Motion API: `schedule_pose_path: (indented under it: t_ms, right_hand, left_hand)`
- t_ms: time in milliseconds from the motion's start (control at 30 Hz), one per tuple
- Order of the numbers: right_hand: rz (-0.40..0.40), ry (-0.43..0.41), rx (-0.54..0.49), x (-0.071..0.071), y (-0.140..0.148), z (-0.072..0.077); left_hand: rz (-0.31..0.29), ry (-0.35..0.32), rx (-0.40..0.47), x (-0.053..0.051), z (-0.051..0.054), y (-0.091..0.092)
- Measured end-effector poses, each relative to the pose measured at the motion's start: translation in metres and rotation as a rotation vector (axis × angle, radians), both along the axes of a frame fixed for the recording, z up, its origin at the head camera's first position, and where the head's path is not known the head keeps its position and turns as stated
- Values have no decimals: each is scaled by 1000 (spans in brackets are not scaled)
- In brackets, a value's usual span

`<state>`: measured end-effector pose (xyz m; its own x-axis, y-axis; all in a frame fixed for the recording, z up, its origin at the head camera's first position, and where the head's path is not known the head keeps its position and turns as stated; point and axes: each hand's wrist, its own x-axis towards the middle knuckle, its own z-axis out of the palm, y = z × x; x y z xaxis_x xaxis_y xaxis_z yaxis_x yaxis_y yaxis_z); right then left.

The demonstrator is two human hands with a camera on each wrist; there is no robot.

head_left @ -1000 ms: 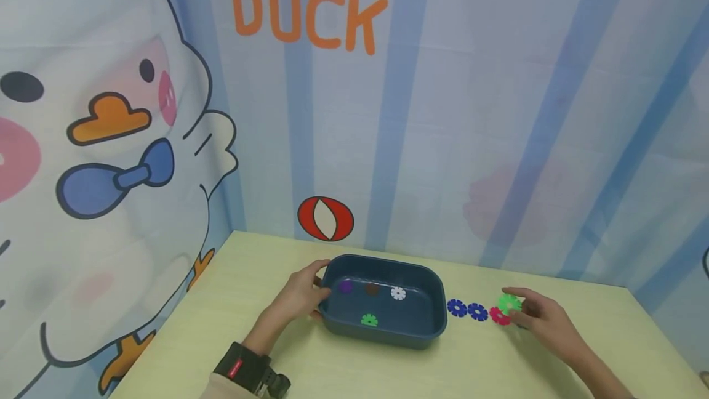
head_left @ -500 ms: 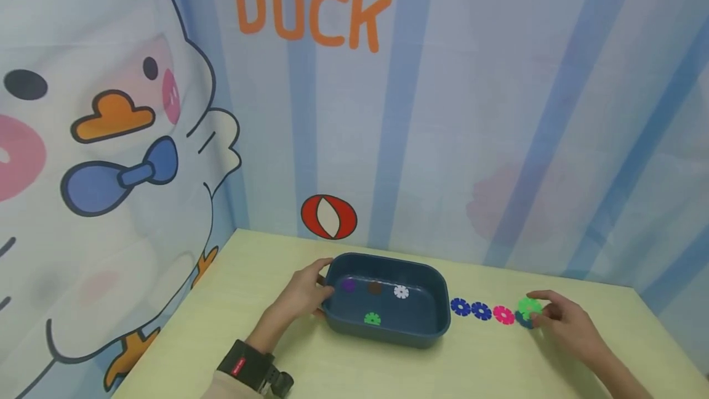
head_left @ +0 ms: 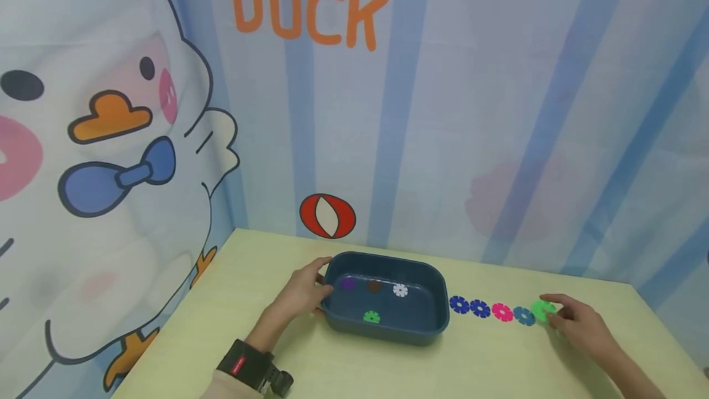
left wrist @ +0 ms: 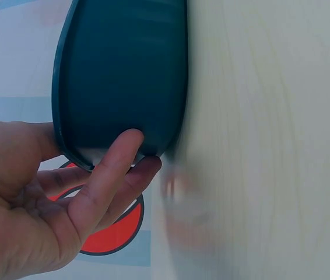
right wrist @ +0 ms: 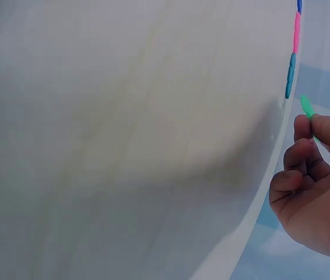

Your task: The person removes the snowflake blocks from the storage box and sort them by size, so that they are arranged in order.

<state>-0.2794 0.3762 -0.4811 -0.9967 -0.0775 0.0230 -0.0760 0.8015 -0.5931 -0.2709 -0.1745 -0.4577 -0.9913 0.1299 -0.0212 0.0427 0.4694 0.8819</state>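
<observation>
My left hand (head_left: 301, 289) grips the left end of a dark blue plastic basin (head_left: 382, 331), thumb at the rim and fingers against the outside of the wall. Inside lie a purple disc (head_left: 348, 283), a brown disc (head_left: 374, 286), a white snowflake disc (head_left: 400, 290) and a green snowflake disc (head_left: 372, 317). Right of the basin, my right hand (head_left: 583, 327) pinches a bright green snowflake disc (right wrist: 306, 106) between thumb and forefinger. In the right wrist view it is tilted, with its edge a little above the table. Beside it lies a teal snowflake disc (head_left: 524, 316).
Leftward from the teal disc, the row has a pink snowflake disc (head_left: 503, 312) and two dark blue snowflake discs (head_left: 480, 308) close to the basin's right end. The pale yellow table (head_left: 343, 374) meets a printed duck curtain (head_left: 443, 109) at the back and left.
My right hand has moved right with the green disc, from over the pink disc, past the teal one, to the row's right end. The left hand and basin have stayed in place.
</observation>
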Motion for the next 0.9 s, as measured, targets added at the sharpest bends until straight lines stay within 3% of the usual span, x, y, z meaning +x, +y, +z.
schedule_pose_path:
  t_ms: [433,900]
  right_hand:
    - [10,-55,47,-9,10,-9]
    - [20,-79,107,-3,13,-12]
  left_hand:
    - [4,-5,2,1,2,1]
    - [-8,-12,13,1,0,-1]
